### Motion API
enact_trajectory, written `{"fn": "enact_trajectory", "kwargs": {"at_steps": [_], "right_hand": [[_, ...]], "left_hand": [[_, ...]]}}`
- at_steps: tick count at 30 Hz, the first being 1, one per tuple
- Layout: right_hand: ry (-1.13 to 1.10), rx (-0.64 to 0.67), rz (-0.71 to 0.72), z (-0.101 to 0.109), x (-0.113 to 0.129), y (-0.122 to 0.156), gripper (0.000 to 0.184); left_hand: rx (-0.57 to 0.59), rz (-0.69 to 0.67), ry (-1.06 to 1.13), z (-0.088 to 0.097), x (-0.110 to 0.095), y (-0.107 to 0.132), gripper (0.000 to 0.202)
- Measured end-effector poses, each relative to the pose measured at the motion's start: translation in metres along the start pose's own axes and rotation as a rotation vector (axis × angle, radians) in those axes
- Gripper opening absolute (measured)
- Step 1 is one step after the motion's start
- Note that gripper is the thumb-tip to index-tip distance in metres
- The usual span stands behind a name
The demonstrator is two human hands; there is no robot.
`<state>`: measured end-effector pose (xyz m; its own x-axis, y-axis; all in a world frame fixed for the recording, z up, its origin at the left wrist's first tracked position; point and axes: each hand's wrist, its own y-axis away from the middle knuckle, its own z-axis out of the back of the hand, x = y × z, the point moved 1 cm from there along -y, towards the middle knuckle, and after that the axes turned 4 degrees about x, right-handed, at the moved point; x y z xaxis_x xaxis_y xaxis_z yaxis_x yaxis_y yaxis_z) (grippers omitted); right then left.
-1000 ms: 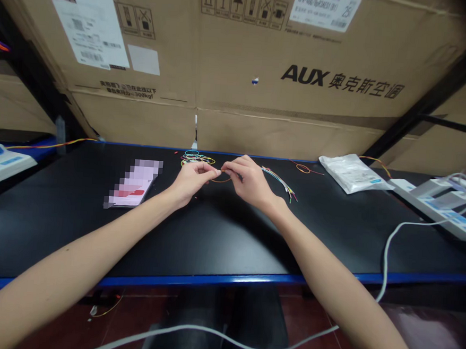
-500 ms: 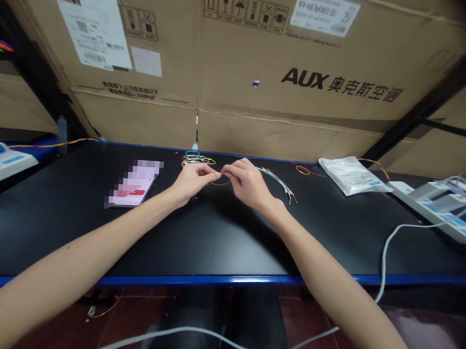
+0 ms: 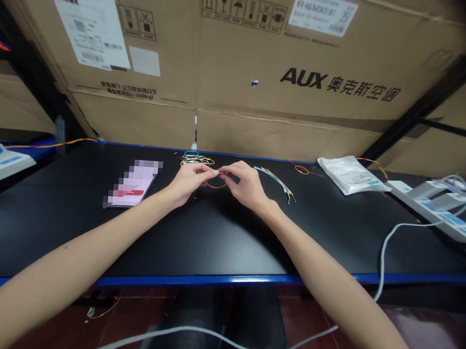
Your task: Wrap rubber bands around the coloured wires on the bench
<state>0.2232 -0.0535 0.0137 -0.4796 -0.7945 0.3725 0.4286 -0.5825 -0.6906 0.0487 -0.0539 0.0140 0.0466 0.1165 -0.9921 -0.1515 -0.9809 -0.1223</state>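
Observation:
Above the black tabletop, my left hand [image 3: 190, 181] and my right hand [image 3: 245, 185] meet fingertip to fingertip. Both are closed in a pinch on a thin orange wire [image 3: 216, 187], whose loop hangs just below the fingers. The ends of the wire are hidden in the fingertips. Behind my left hand lies a tangle of coiled coloured wires [image 3: 194, 157], yellow, teal and red among them. To the right of my right hand rests a bundle of cut wires [image 3: 277, 181] with pale ends.
A phone [image 3: 134, 183] with a blurred screen lies left. Further right are a small orange wire coil [image 3: 301, 169], a white plastic bag [image 3: 348, 174] and a power strip [image 3: 438, 213]. A grey cable [image 3: 384, 254] drops over the blue table edge. A large cardboard box [image 3: 233, 57] stands behind.
My fingertips have come closer together, and the orange wire's loop below them shows more fully. The view has shifted slightly; the things on the table lie as before.

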Motion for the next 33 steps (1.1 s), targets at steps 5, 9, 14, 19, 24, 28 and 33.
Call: {"fn": "enact_trajectory", "kwargs": {"at_steps": [5,9,14,19,24,28,33], "right_hand": [[-0.025,-0.045,-0.03,0.002,-0.001,-0.001,0.009],[0.078,0.001,-0.012,0.0,-0.002,0.001,0.01],[0.102,0.001,-0.025,-0.002,0.001,0.002,0.012],[-0.167,-0.047,-0.148,-0.005,0.007,0.001,0.008],[-0.454,-0.09,-0.407,-0.011,-0.001,-0.002,0.008],[-0.697,-0.204,-0.603,-0.012,-0.01,-0.005,0.011],[-0.879,-0.368,-0.721,-0.009,-0.007,-0.008,0.017]], "left_hand": [[0.031,0.06,0.038,-0.002,-0.003,0.001,0.022],[0.049,0.096,0.059,-0.003,-0.004,0.002,0.024],[0.054,0.107,0.116,-0.004,-0.005,0.003,0.026],[0.041,0.1,0.19,-0.004,-0.002,0.003,0.028],[0.001,0.176,0.295,-0.003,-0.003,0.001,0.022],[-0.047,0.207,0.449,-0.004,-0.012,0.001,0.007],[-0.06,0.109,0.611,-0.007,-0.018,0.002,0.02]]}}
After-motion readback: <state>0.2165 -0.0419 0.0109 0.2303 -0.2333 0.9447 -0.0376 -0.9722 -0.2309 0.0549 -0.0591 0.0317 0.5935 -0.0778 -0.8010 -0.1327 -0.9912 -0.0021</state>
